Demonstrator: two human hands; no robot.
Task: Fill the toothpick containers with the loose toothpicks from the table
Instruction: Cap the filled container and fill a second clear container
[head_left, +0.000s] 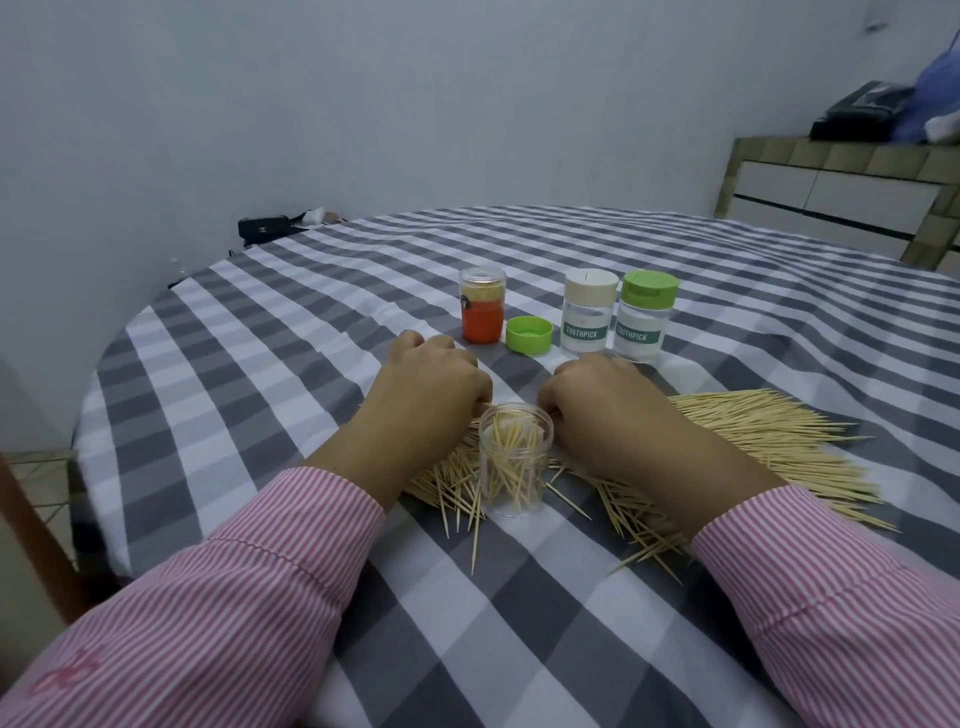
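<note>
Both forearms reach forward and inward in pink-and-white striped sleeves, cuffs stopping short of bare wrists. The left hand (434, 387) lies knuckles up with its fingers curled under into a loose fist, the fingertips hidden beneath. The right hand (605, 402) mirrors it close beside, knuckles up and fingers folded down and inward; what either hand grips cannot be told.
</note>
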